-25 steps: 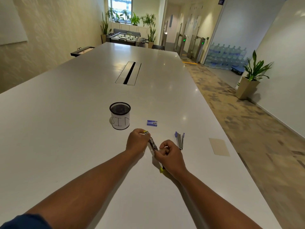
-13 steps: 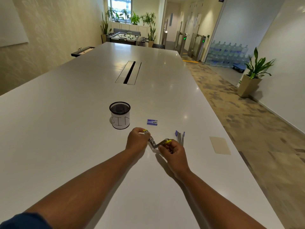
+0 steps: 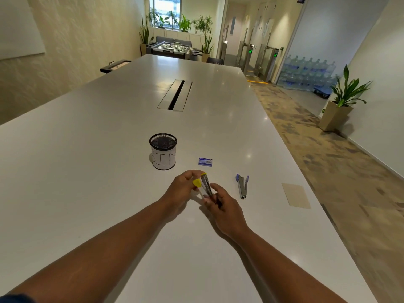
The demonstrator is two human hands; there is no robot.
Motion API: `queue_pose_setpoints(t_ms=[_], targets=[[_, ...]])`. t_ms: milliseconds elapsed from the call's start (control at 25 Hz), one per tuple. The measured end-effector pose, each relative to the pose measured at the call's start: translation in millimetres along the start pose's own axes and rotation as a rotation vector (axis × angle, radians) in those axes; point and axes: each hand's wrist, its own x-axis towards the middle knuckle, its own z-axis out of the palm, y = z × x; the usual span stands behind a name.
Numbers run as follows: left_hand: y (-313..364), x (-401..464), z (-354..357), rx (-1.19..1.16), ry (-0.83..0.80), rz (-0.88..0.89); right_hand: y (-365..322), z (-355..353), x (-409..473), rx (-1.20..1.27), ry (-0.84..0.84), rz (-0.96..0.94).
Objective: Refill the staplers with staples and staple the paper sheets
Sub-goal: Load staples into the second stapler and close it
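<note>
Now the yellow stapler [image 3: 204, 185], splayed wide open between the hands half a second ago, has been folded back nearly closed and tilted up off the desk [image 3: 87, 171]. The left hand [image 3: 183, 189] pinches its yellow-tipped far end; the right hand [image 3: 220, 204] grips its near end. That suggests loading of this one is about finished. Just right of the right hand lies the purple stapler [image 3: 242, 186], still hinged open, with the paper sheet [image 3: 296, 195] further right. Beyond the hands sits the staple box [image 3: 205, 162], print unreadable, and a mesh cup [image 3: 163, 151] hand-lettered "BIN".
</note>
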Motion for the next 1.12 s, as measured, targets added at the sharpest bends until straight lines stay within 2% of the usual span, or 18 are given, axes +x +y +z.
queue_pose_setpoints(t_ms=[80, 240, 480, 680, 1120], targets=[[0.3, -1.2, -1.4, 0.083, 0.007, 0.012, 2.4, 0.7, -1.2, -0.031, 0.041, -0.052], [-7.9, 1.8, 3.0, 0.07, -0.046, 0.055, -0.8, 4.6, -4.1, -0.178, 0.031, -0.164], [-18.5, 10.2, 4.9, 0.227, -0.049, 0.161, -4.9, 9.8, -2.0, -0.46, 0.033, -0.189], [-21.2, 13.1, 3.0, 0.274, -0.012, 0.177, -5.7, 7.7, -3.5, -0.449, 0.021, -0.14], [-15.6, 5.1, 10.0, 0.478, 0.089, 0.233, -12.1, 7.2, -6.3, -0.485, 0.015, -0.184]])
